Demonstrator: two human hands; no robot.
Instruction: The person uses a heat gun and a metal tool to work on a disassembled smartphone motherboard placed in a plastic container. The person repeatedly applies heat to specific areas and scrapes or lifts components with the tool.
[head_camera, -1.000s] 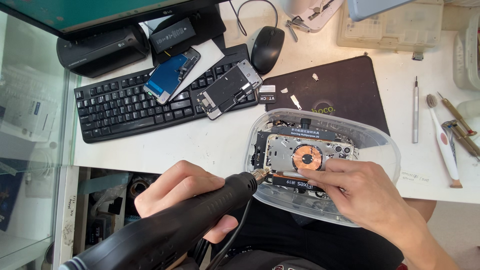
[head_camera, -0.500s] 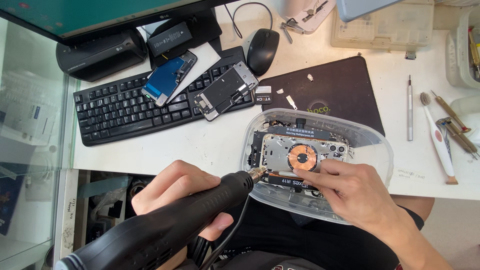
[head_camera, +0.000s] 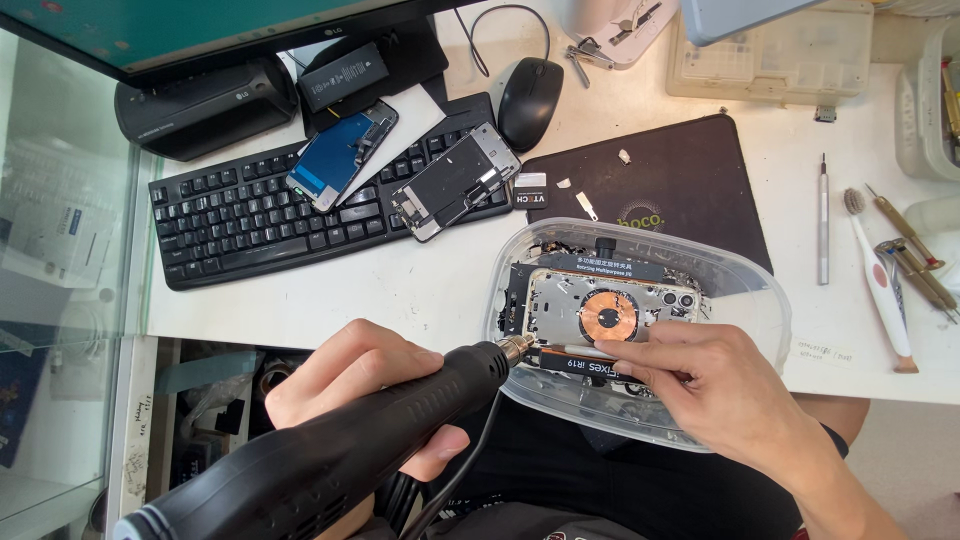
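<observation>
Opened phone back (head_camera: 600, 305), copper coil exposed, clamped.

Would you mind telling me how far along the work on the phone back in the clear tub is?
Done: the silver phone housing sits clamped in a black jig, copper coil exposed. In hand: left hand aims the black rotary tool at its lower edge; right hand steadies it. Left: unclear.

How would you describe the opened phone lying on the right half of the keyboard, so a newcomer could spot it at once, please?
Start at the black keyboard on the white desk. Two phone parts rest on its keys: on the right lies the opened phone body, tilted, beside the black mouse. Unlike the blue-screened phone to its left, it shows bare dark innards in a silver frame.
</observation>
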